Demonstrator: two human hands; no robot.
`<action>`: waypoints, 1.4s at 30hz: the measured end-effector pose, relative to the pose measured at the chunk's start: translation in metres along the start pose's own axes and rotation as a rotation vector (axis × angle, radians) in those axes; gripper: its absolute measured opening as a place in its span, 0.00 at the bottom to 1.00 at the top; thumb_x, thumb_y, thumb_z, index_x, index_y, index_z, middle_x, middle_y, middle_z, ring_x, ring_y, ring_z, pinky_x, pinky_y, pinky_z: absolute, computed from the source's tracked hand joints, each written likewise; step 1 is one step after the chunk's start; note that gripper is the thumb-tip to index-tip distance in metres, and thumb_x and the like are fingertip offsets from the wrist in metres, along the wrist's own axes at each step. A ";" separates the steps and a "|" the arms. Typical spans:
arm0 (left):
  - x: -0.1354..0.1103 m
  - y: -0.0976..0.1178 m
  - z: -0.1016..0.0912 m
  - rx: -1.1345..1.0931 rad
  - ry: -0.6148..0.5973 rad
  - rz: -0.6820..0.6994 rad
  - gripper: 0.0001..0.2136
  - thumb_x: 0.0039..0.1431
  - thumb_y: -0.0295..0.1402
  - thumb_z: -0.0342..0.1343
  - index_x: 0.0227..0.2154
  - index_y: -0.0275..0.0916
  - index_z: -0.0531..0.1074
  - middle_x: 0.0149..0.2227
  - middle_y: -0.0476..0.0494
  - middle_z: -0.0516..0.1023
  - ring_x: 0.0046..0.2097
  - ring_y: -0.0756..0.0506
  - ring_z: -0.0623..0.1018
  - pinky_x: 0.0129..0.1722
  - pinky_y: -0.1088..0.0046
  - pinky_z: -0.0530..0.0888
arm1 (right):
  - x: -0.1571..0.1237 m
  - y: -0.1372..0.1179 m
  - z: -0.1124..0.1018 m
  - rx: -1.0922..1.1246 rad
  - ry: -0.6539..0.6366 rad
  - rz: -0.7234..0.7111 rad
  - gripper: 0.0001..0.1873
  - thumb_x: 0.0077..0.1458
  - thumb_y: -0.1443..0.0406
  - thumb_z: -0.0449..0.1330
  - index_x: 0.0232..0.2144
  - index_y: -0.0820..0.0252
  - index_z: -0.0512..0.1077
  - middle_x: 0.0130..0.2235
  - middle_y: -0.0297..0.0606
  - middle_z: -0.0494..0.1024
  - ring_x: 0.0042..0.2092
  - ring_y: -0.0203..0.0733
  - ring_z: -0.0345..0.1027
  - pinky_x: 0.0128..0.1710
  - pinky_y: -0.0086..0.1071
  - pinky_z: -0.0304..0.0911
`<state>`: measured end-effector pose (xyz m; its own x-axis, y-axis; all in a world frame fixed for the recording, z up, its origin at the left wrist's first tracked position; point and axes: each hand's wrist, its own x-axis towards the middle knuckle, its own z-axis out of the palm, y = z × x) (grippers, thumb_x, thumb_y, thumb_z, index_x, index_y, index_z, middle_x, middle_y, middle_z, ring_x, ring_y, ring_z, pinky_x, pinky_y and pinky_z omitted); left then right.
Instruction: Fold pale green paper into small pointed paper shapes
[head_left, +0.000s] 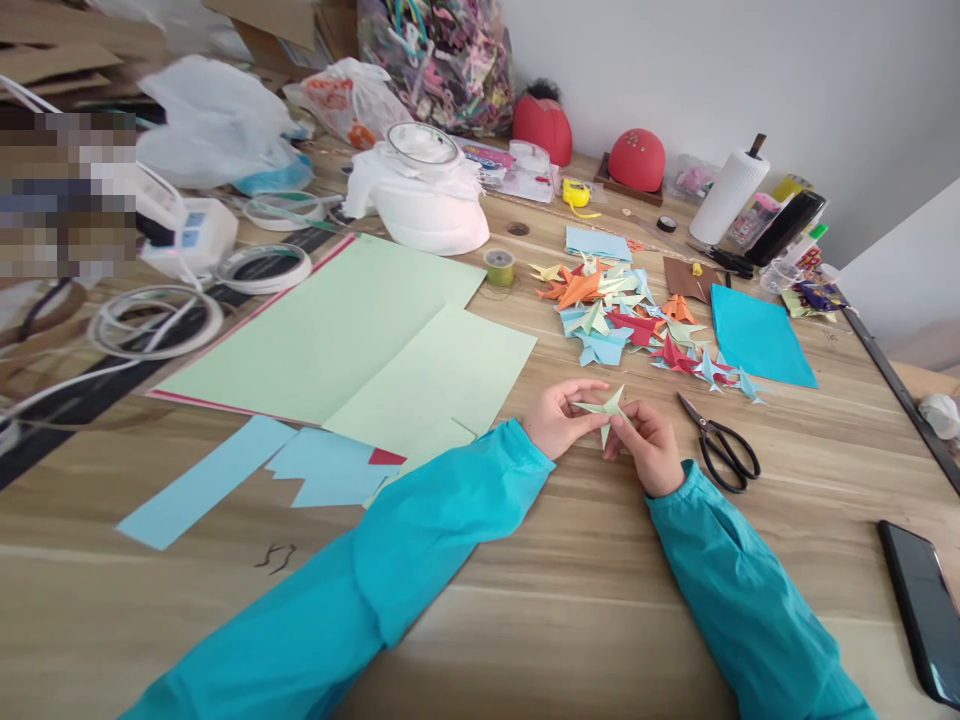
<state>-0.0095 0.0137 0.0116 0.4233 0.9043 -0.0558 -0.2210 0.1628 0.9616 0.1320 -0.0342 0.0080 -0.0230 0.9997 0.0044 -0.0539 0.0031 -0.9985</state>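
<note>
A pale green folded paper crane (609, 407) is held between my two hands, above the wooden table. My left hand (564, 418) pinches its left side between thumb and fingers. On the other side, my right hand (646, 442) is closed on the right part, with the thumb on top. Black-handled scissors (721, 445) lie just right of my right hand. Behind the hands sits a heap of folded paper cranes (630, 315) in orange, red, blue, yellow and green. Pale green paper sheets (442, 370) lie to the left of my left hand.
Blue paper offcuts (206, 482) lie at the front left. A spool of thread (499, 267) stands behind the sheets, and a bright blue sheet (761, 333) is right of the heap. A phone (926, 610) lies at the right edge. Cable coils (157, 320) spread along the left.
</note>
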 end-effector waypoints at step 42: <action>0.003 0.001 -0.003 -0.081 -0.053 -0.053 0.24 0.35 0.31 0.67 0.38 0.30 0.68 0.20 0.52 0.73 0.21 0.52 0.73 0.25 0.75 0.72 | 0.000 -0.005 -0.002 -0.070 -0.081 0.092 0.19 0.50 0.52 0.57 0.21 0.62 0.66 0.17 0.33 0.73 0.15 0.32 0.65 0.14 0.23 0.60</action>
<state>-0.0112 0.0175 0.0117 0.4818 0.8717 -0.0893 -0.2670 0.2431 0.9325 0.1340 -0.0340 0.0127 -0.1058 0.9907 -0.0856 0.0216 -0.0838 -0.9963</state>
